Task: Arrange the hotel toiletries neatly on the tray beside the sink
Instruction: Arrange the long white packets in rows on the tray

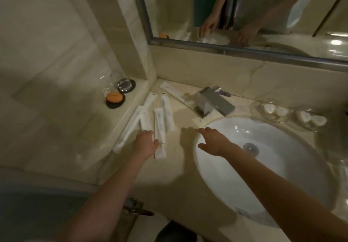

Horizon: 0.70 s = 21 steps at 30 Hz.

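Several long white toiletry packets [166, 113] lie fanned out on the beige marble counter [177, 168] left of the sink [267, 168]. My left hand [146, 143] rests palm down at their near ends, its fingers touching one packet [159, 134]; no grip is visible. Fingers spread, my right hand [212, 141] hovers over the sink's left rim and holds nothing. One more packet [174, 91] lies behind, by the chrome tap [211, 101]. A clear flat tray seems to lie under the tap's left side, hard to make out.
A ledge on the left carries a glass [124, 84] on a dark coaster and an orange object [114, 97] on another coaster. Two glass dishes [271, 110] [310, 119] with small white items stand right of the tap. A mirror [244, 15] runs along the back wall.
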{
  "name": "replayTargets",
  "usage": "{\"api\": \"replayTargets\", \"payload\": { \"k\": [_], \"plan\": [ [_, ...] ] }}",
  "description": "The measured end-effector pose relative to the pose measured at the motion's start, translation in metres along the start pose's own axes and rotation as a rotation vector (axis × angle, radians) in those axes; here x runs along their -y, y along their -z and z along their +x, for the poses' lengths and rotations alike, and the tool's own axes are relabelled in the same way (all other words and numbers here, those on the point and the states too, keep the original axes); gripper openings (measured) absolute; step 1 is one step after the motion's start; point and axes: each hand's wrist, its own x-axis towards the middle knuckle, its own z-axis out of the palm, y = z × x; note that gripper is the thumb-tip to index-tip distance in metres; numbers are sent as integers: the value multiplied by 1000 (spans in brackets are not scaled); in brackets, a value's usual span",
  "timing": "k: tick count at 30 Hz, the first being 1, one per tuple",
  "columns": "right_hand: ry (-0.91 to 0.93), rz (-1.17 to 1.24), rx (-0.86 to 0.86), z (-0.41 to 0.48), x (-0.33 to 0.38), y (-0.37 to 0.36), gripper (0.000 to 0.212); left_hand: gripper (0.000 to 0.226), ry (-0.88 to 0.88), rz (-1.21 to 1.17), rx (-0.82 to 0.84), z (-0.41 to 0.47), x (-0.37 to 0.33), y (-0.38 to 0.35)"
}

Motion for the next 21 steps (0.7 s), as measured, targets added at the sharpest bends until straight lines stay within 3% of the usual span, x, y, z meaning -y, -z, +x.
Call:
{"api": "replayTargets", "payload": {
  "k": [6,13,21],
  "plan": [
    [-63,87,-13,77,52,-7,56,29,81,-34,-16,44,47,10],
    [-221,122,-98,142,87,-23,53,56,127,-162,19,72,50,0],
    [-359,292,-97,169,88,-33,34,49,201,-194,58,87,48,-9]
  ]
}}
